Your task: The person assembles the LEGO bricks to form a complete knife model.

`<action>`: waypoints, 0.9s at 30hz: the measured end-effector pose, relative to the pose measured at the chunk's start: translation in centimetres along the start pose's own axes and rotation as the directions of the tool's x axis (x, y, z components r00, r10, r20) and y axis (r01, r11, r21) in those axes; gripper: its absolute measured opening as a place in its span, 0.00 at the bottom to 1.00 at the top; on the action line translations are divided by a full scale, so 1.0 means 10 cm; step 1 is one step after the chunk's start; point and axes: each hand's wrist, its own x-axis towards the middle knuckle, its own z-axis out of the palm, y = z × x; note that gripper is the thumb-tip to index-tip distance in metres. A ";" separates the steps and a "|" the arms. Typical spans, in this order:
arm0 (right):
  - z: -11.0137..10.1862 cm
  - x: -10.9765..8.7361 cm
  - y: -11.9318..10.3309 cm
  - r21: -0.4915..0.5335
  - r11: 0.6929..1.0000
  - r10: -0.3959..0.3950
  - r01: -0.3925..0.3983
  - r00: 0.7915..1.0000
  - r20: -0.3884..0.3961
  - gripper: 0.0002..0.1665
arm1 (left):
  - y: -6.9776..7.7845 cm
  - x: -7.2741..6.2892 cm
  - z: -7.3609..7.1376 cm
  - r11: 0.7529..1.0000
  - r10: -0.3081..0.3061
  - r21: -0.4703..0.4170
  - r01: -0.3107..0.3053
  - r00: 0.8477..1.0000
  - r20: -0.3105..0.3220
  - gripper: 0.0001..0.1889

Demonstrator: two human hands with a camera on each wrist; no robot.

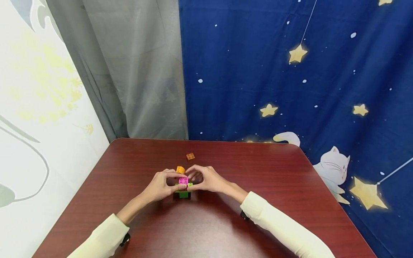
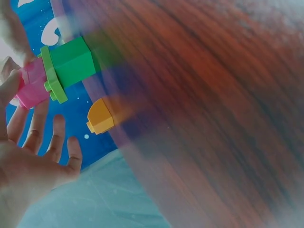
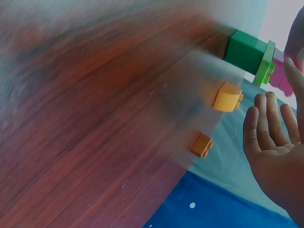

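A small stack of toy building bricks stands on the table between both hands. At its bottom is a dark green block, with a light green plate over it. Pink bricks sit on top of that plate. My left hand pinches the pink bricks from the left, thumb in front and index finger behind, its other fingers spread in the left wrist view. From the right, my right hand curves thumb and index finger around the pink bricks, thumb tip close over the plate's studded corner.
A yellow-orange rounded brick lies just behind the stack. Farther back rests a small brownish-orange brick with studs up. The reddish-brown table reaches to a grey curtain and a blue star-patterned curtain.
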 end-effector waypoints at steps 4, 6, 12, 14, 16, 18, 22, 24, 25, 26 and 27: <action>-0.03 -0.01 0.08 -0.020 1.000 0.017 -0.017 1.000 -0.003 0.30 | 0.01 -0.01 -0.01 1.000 -0.016 -0.006 0.016 1.000 0.013 0.17; -0.04 -0.01 0.13 -0.036 0.999 0.025 -0.025 1.000 -0.016 0.28 | 0.01 -0.01 -0.01 1.000 -0.025 -0.007 0.025 1.000 0.019 0.18; -0.07 0.02 0.27 -0.044 0.998 0.041 -0.043 0.998 -0.046 0.26 | 0.01 0.01 -0.02 0.999 -0.034 -0.021 0.035 0.999 0.027 0.19; -0.07 0.03 0.31 -0.048 0.997 0.052 -0.054 0.998 -0.042 0.26 | 0.00 0.01 -0.02 0.999 -0.044 -0.027 0.045 0.999 0.033 0.19; -0.08 0.06 0.35 -0.057 0.996 0.065 -0.067 0.997 -0.040 0.26 | -0.01 0.00 -0.02 0.998 -0.054 -0.034 0.055 0.998 0.038 0.19; -0.09 0.08 0.39 -0.058 0.995 0.073 -0.076 0.996 -0.049 0.26 | -0.01 0.00 -0.01 0.997 -0.064 -0.047 0.066 0.997 0.045 0.19; -0.10 0.14 0.50 -0.046 0.994 0.091 -0.095 0.993 -0.081 0.26 | -0.01 0.00 -0.01 0.994 -0.079 -0.073 0.082 0.995 0.054 0.19; -0.10 0.17 0.55 -0.033 0.993 0.113 -0.116 0.989 -0.093 0.26 | 0.00 0.00 -0.01 0.993 -0.083 -0.081 0.087 0.995 0.058 0.19; -0.11 0.19 0.58 -0.027 0.992 0.123 -0.126 0.987 -0.099 0.27 | 0.00 0.00 -0.01 0.993 -0.083 -0.084 0.088 0.995 0.060 0.19; -0.11 0.20 0.60 -0.020 0.990 0.137 -0.139 0.985 -0.104 0.27 | 0.01 0.00 -0.01 0.992 -0.084 -0.086 0.089 0.994 0.062 0.19; -0.11 0.21 0.62 -0.016 0.988 0.149 -0.152 0.983 -0.110 0.27 | 0.01 0.00 -0.01 0.992 -0.085 -0.087 0.090 0.994 0.066 0.19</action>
